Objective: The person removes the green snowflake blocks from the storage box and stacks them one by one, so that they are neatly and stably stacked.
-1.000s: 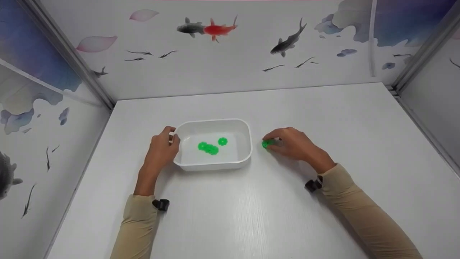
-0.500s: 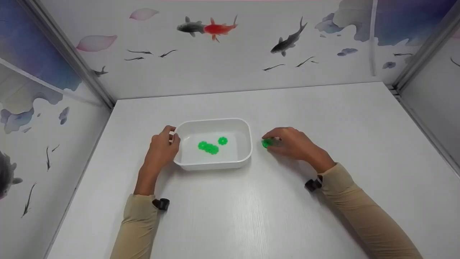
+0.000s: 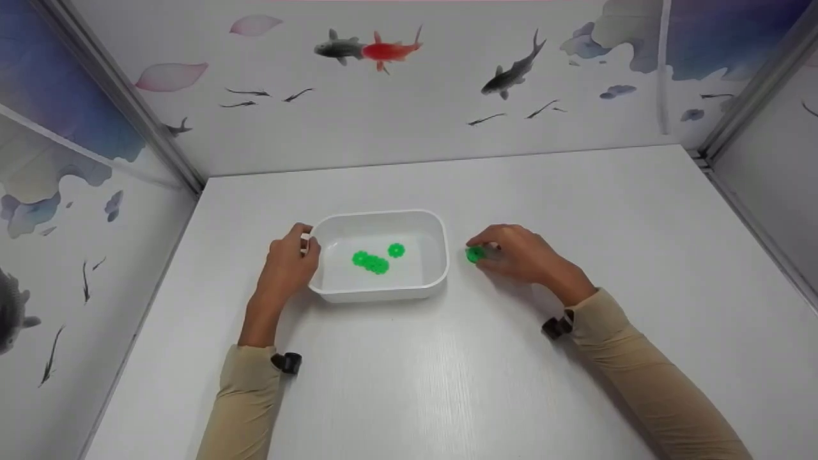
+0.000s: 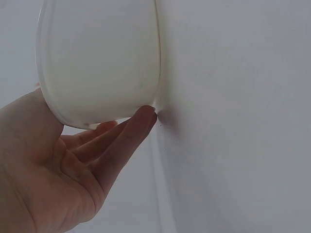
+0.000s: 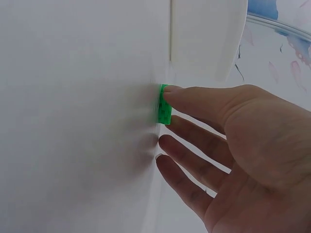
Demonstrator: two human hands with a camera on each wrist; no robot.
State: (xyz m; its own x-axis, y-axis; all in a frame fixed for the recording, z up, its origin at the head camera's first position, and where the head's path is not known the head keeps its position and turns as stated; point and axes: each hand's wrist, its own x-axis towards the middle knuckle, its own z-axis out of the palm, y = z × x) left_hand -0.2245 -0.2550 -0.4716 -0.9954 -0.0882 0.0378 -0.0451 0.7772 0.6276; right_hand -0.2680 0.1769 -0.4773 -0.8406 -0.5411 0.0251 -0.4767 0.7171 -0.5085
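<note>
A white plastic tub [image 3: 383, 296] stands on the table, with several green flower-shaped discs [image 3: 376, 264] lying on its floor. At its left end my left hand [image 3: 287, 265] grips the rim and outer wall; the left wrist view shows the thumb at the rim and fingertips low on the wall. To the right of the tub, my right hand [image 3: 521, 255] pinches a green disc piece [image 5: 164, 109] between thumb and index finger, right at the tabletop. From the side this piece looks thick, like a short stack of discs. The other right fingers [image 5: 194, 167] are spread, their tips near the table.
The white table [image 3: 409, 383] is bounded at the back by a wall panel [image 3: 434, 115] painted with fish, and by a side panel [image 3: 77, 255] on the left. One single green disc [image 3: 396, 250] lies apart from the cluster inside the tub.
</note>
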